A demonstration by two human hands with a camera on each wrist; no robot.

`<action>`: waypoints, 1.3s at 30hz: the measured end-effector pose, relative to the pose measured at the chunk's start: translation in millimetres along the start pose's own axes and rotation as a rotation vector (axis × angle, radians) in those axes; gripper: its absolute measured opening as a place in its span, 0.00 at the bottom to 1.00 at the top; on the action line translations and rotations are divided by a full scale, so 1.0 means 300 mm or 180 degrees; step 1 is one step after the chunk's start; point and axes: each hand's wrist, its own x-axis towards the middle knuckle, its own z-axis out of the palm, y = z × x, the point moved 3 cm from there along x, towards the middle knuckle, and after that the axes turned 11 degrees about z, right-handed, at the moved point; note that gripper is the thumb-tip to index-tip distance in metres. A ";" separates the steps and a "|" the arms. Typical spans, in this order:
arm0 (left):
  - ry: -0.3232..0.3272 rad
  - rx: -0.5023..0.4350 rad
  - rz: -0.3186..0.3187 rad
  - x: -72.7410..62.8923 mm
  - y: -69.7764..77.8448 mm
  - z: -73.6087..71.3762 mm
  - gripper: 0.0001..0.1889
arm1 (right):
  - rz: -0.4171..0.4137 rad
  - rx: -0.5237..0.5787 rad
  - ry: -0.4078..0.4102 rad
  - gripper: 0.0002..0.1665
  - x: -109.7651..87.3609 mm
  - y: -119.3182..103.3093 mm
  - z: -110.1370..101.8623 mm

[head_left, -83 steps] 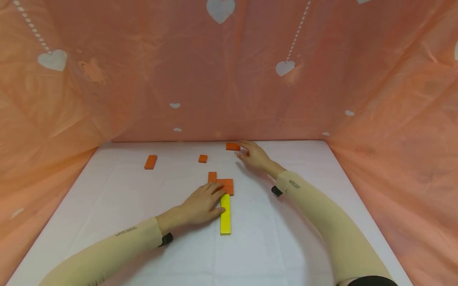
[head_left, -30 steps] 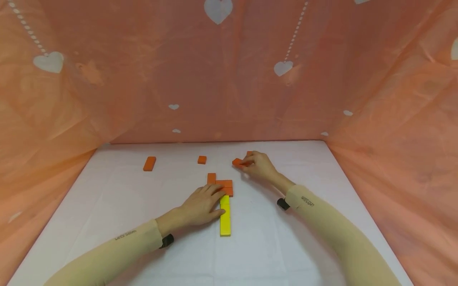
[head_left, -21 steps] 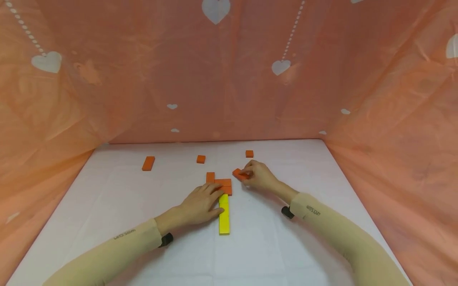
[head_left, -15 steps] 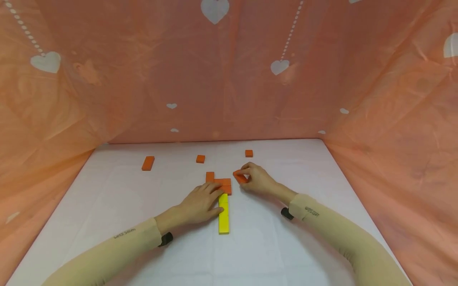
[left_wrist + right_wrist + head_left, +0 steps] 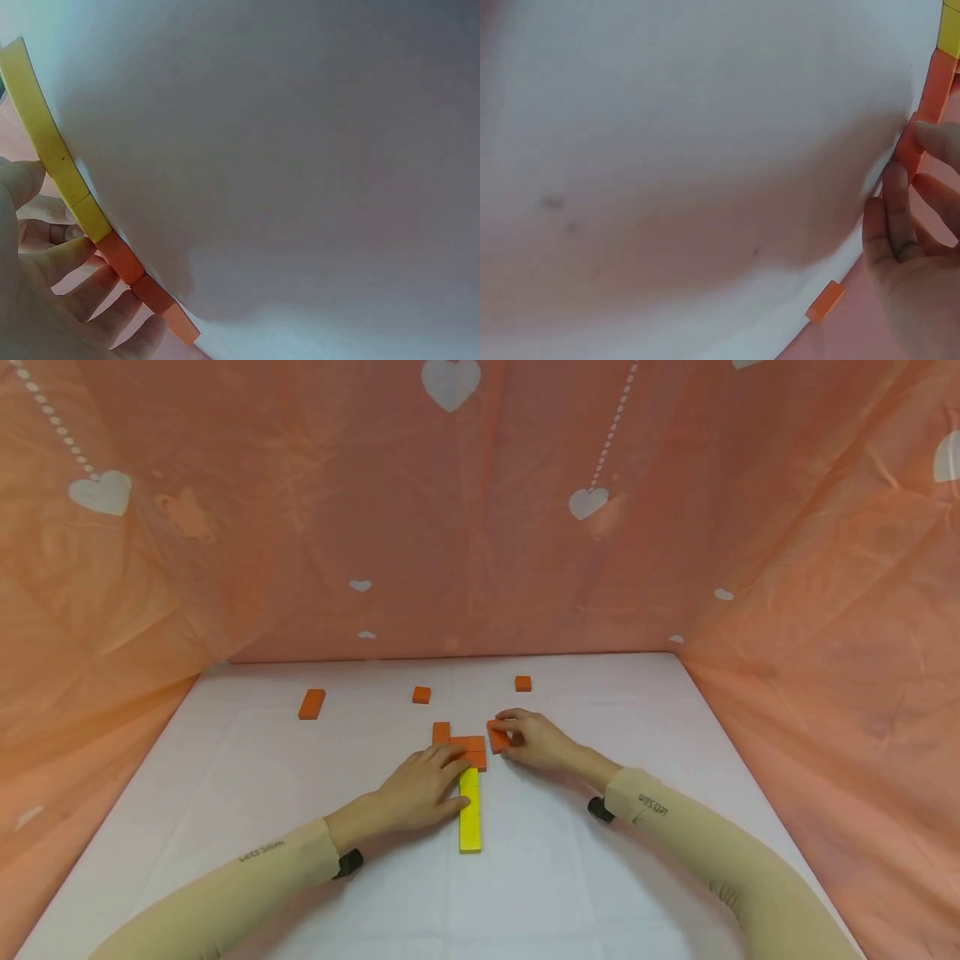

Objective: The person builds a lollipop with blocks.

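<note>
So the orange block [image 5: 497, 742] is a plain flat rectangle, long axis running mostly away from the person, far end leaning a bit left. It's just right of the joined orange blocks [image 5: 472, 743], and the right hand [image 5: 542, 742] has it pinched between thumb and fingers. Left hand [image 5: 420, 789] isn't clutching anything, fingers stretched onto the joined ones, thumb touching the yellow strip [image 5: 469, 833], which points toward the person. Three loose orange pieces [image 5: 312, 704] lie farther back on the white table [image 5: 540, 877]
</note>
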 end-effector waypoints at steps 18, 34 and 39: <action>-0.0099 0.0009 -0.0081 0.002 0.005 -0.003 0.33 | -0.0066 0.0154 0.0116 0.29 0.012 -0.028 0.005; -0.0048 0.0003 -0.0043 0.002 0.008 -0.004 0.32 | -0.0099 0.0160 0.0150 0.28 0.019 -0.017 0.016; -0.0053 -0.0013 -0.0039 0.001 0.009 -0.006 0.32 | -0.0093 0.0154 0.0140 0.29 0.018 -0.018 0.015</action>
